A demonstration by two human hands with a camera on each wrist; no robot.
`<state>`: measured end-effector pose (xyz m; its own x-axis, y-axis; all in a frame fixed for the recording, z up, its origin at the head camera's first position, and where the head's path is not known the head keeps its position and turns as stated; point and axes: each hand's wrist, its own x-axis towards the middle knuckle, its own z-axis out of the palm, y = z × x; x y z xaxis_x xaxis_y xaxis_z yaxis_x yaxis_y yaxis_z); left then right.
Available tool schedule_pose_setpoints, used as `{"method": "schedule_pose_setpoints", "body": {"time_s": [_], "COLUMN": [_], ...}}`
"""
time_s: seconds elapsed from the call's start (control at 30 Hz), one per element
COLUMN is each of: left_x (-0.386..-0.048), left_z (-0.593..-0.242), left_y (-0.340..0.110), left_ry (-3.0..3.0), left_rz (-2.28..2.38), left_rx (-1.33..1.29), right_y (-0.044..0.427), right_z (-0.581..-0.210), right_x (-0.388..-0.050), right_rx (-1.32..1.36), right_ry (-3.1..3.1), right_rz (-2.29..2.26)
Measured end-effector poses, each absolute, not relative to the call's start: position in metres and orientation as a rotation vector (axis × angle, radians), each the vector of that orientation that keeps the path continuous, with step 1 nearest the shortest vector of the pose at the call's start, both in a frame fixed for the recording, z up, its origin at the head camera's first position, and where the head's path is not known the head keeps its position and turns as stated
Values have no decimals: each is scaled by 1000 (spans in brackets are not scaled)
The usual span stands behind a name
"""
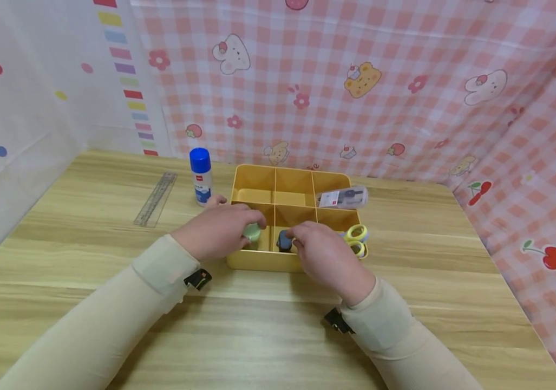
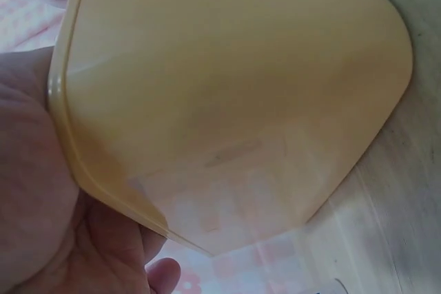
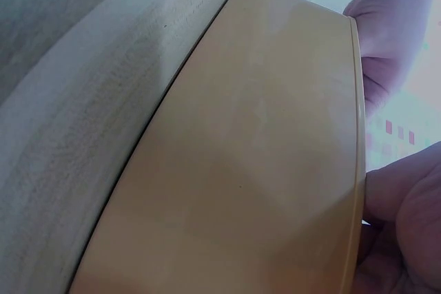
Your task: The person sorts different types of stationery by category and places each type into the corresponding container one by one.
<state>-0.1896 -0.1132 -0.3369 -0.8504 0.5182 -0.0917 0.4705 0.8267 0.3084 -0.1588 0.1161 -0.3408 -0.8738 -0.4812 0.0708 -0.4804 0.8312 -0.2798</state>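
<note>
A yellow organizer box [image 1: 264, 262] with several compartments stands on the table. Over its front left compartment, my left hand [image 1: 219, 230] holds a pale green, rounded object [image 1: 252, 234] between thumb and fingers; its kind is unclear. My right hand [image 1: 328, 257] reaches over the front wall and pinches a small dark blue and black object [image 1: 285, 241] in the front middle compartment. Its kind cannot be made out. Both wrist views mostly show the box's outer wall [image 2: 227, 101], with the right hand [image 3: 406, 225] at the rim; the held objects are hidden there.
Yellow-handled scissors [image 1: 357, 233] stick out of the front right compartment. A clear case with a drawing compass [image 1: 343, 197] lies across the back right one. Left of the box stand a blue-capped glue bottle [image 1: 201, 176] and a transparent ruler [image 1: 155, 199]. Checked cloth [image 1: 307, 81] hangs behind.
</note>
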Motion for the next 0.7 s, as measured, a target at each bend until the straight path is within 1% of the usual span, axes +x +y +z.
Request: {"method": "schedule_pose_setpoints", "body": {"time_s": [0.3,0.4,0.57,0.7], "left_x": [-191,-191,-197,-214], "left_z": [-332,-333,-327,-313], "left_y": [-111,-115,-132,-153], "left_ry": [2804,2816,2929,3125], "left_rz": [404,412,493,575], "left_rx": [744,804,855,774], "right_y": [117,117,116,116], "right_z": [-340,-340,-341,-342], "right_x": [-159,-159,-159,-158], "right_rx": [-775,-773,-770,-776], "right_ry": [2996,2992,2991,2996], "right_rz": [-442,-445,-443,-445]}}
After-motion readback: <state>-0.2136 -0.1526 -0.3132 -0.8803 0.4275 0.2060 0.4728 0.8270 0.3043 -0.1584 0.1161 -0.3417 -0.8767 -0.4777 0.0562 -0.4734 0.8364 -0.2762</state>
